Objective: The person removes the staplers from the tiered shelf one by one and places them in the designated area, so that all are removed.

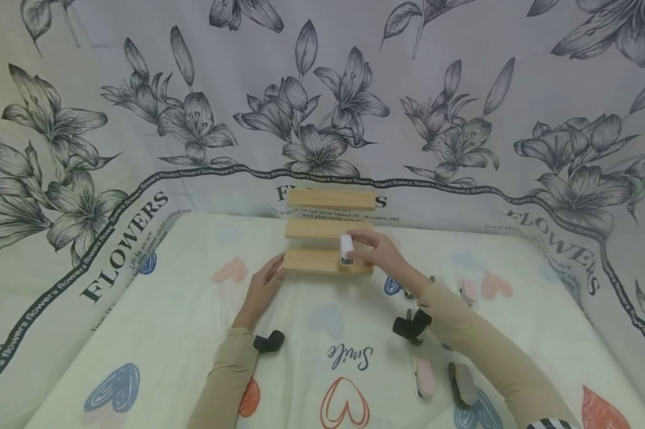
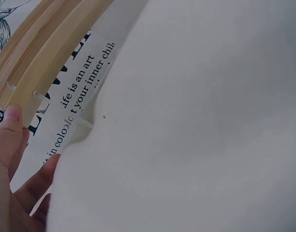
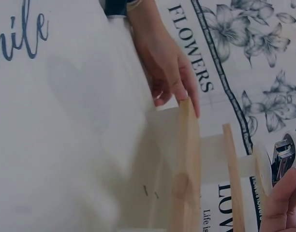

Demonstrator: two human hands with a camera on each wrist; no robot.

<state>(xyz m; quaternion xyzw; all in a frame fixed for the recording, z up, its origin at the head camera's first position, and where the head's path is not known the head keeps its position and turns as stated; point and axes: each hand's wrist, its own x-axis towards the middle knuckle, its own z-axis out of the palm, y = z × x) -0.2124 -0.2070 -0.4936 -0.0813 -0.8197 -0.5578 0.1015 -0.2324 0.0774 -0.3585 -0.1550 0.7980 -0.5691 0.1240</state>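
Observation:
A three-tier wooden shelf rack [image 1: 312, 260] stands on the cloth near the back. At its left end, my left hand [image 1: 261, 292] holds the lowest board, the thumb [image 2: 12, 116] lying on the wood in the left wrist view. My right hand [image 1: 383, 253] pinches a small white stapler [image 1: 346, 247] between thumb and fingers, over the right part of the lowest board. The stapler stands roughly upright there. Its metal end [image 3: 283, 153] shows in the right wrist view, close to the rack's boards.
At the right lie a pink stapler [image 1: 424, 378], a dark grey stapler [image 1: 463, 384] and another pink one [image 1: 467, 292], with further small items partly behind the right forearm. Black wrist mounts [image 1: 269, 341] sit by both wrists. A flower-printed curtain [image 1: 322, 107] hangs behind.

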